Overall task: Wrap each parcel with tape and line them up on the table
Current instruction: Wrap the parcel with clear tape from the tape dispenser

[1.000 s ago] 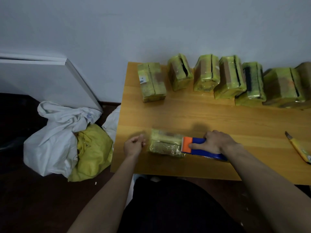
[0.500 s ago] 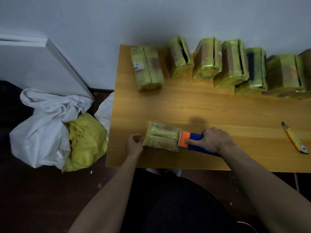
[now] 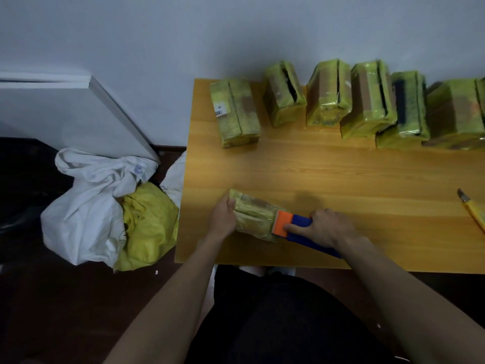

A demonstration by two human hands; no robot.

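Presumably to steady it, the left hand (image 3: 223, 219) grips the left end of the parcel (image 3: 256, 219) near the table's (image 3: 341, 174) front-left corner, while the right hand (image 3: 325, 227), fingers curled, holds the tape dispenser (image 3: 294, 228) against its right end.

White sack (image 3: 86, 206), yellow bag (image 3: 149, 222), floor-level
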